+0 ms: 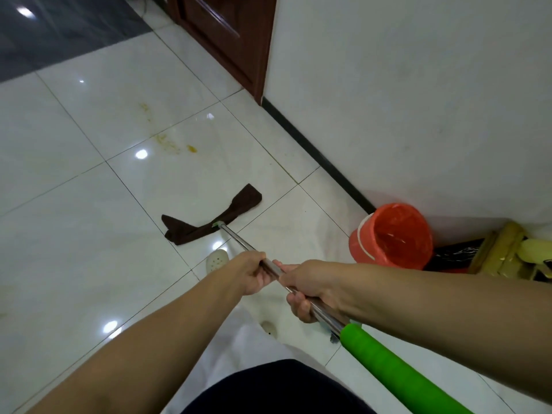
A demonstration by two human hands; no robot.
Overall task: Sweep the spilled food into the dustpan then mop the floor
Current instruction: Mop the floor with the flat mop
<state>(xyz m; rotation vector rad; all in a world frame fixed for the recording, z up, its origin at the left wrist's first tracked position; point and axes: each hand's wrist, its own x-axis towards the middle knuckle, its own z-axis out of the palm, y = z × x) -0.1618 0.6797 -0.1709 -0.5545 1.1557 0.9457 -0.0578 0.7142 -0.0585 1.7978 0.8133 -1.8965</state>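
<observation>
Fingers of both hands are curled tight round the metal mop handle, nothing loose. The left hand grips further down the shaft, toward the mop head; the right hand grips just behind it, nearly touching, with the thumb along the top. Behind the right hand the shaft runs into a green foam grip, which nobody holds.

The handle slopes forward and down to a dark brown mop cloth lying flat on the white tile floor. The cloth is spread sideways, one end kinked.

Task target: yellow-orange food smears sit on the tiles ahead of the cloth, well apart from it, with a fainter streak further on. They look like thin residue, no solid pile visible.

Judged step: mopping, with the sweep part apparently done. No broom is clearly in view; the yellowish plastic thing at the right edge, by the wall, may be the dustpan, cannot tell.

Next move calls for pushing the cloth forward over the smears, pressing down and keeping it flat.

An orange bucket stands by the wall, right of the mop. A pale shoe toe shows just below the shaft.

No readable writing, brand or label anywhere.
</observation>
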